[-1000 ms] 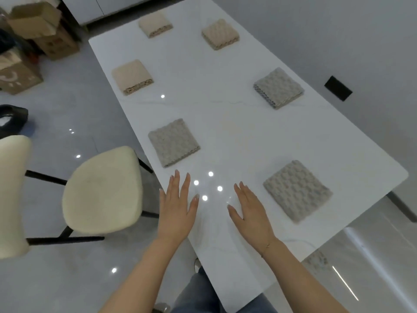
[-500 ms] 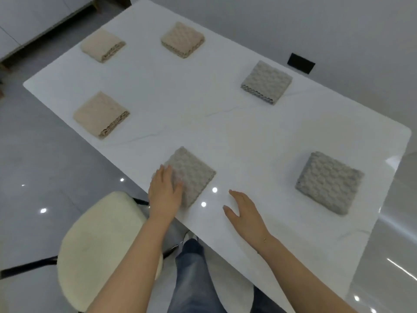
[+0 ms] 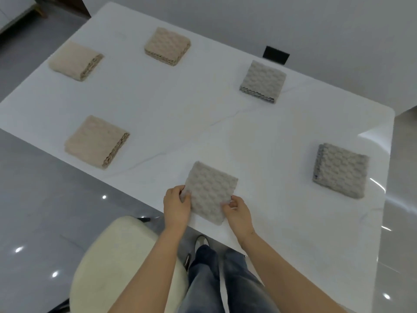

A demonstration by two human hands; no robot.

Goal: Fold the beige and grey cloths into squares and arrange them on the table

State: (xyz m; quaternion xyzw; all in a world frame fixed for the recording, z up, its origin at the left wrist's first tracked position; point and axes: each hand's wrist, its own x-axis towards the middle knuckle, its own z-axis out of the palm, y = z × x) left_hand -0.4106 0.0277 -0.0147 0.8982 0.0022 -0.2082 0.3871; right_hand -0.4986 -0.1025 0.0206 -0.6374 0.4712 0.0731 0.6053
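A folded grey cloth (image 3: pixel 211 190) lies near the front edge of the white table (image 3: pixel 180 114). My left hand (image 3: pixel 176 205) grips its left corner and my right hand (image 3: pixel 237 211) pinches its right corner. Two more folded grey squares rest on the table, one at the right (image 3: pixel 340 169) and one further back (image 3: pixel 262 83). Three folded beige squares lie on the left side: a near one (image 3: pixel 96 141), a far left one (image 3: pixel 75 61) and a far middle one (image 3: pixel 167 46).
A cream padded chair (image 3: pixel 121 263) stands at the table's front edge, left of my legs. A black wall socket (image 3: pixel 275 54) sits behind the table on the grey wall. Glossy grey floor surrounds the table.
The view shifted as I moved along the table. My left hand closed on the near grey cloth's corner, and my right hand came off the tabletop to take its other corner.
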